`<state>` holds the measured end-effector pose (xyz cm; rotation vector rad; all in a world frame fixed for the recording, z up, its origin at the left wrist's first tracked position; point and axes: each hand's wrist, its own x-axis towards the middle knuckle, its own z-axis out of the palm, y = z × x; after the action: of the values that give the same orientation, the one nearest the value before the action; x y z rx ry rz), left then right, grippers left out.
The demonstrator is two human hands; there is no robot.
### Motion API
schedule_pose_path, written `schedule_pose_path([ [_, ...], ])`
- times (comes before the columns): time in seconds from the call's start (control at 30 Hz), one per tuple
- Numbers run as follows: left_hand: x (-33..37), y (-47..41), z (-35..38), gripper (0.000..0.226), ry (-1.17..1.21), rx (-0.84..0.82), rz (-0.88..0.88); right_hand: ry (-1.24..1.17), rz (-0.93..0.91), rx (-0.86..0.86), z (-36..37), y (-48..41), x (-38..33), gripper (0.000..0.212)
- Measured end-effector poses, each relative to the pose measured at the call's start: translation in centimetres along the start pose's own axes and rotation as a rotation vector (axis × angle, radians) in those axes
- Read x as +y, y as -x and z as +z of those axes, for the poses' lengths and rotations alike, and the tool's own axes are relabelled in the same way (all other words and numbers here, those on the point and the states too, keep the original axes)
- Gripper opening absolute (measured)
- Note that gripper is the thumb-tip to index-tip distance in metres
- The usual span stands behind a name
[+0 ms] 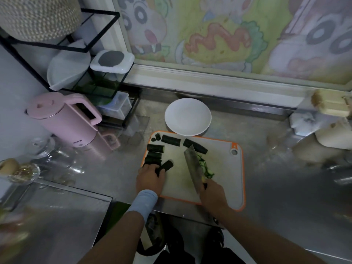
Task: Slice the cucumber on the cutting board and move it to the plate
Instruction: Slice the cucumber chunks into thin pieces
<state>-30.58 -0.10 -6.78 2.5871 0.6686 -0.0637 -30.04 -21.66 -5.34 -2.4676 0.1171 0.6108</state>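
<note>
On the cutting board (219,168), the left hand (149,180) pinched a cucumber chunk (165,166); the right hand (212,193) gripped the cleaver (193,168). If the chunk rolled, the left hand could get cut.

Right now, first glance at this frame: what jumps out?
The orange-rimmed cutting board at centre, with dark cucumber chunks along its left and far edges; the left hand holds one chunk while the right hand grips a cleaver. A white plate sits just behind the board. The cartoon mural fills the back wall, and a pink kettle stands at left.
</note>
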Motion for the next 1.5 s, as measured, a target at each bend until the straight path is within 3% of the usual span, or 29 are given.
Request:
schedule_pose_path([
  [0.23, 2.1, -0.7, 1.4, 0.033, -0.121, -0.075, 0.171, 0.075, 0.006, 0.064, -3.5, -1.2, 2.2, 0.026],
  [0.4, 5.0, -2.2, 1.6, 0.030, -0.365, -0.131, 0.333, 0.120, -0.009, 0.098, -5.7, -2.6, 2.5, 0.025],
  [0.47, 6.5, -3.5, 2.0, 0.028, -0.254, -0.103, 0.375, 0.060, 0.004, 0.117, -6.5, -3.3, 2.8, 0.026],
  [0.57, 9.3, -6.2, 3.0, 0.042, -0.084, -0.198, 0.436, -0.023, 0.024, 0.148, -7.5, -4.7, 3.2, 0.025],
  [0.7, 11.6, -9.7, 4.5, 0.054, -0.312, -0.322, 0.633, -0.072, 0.040, 0.151, -7.9, -6.4, 3.8, 0.027],
  [0.8, 11.8, -10.8, 4.7, 0.053, -0.468, -0.263, 0.708, -0.082, 0.035, 0.135, -7.8, -6.9, 4.2, 0.027],
  [0.93, 11.4, -11.1, 4.3, 0.042, -0.500, -0.167, 0.620, -0.071, 0.017, 0.101, -7.5, -6.3, 3.6, 0.031],
  [1.23, 9.1, -8.4, 2.9, 0.025, -0.194, 0.057, 0.319, 0.000, 0.007, -0.025, -4.6, -2.5, 2.7, 0.022],
  [1.5, 7.3, -3.7, 4.4, 0.026, -0.164, -0.087, 0.314, 0.085, -0.013, 0.050, -6.2, -4.0, 4.4, 0.021],
])
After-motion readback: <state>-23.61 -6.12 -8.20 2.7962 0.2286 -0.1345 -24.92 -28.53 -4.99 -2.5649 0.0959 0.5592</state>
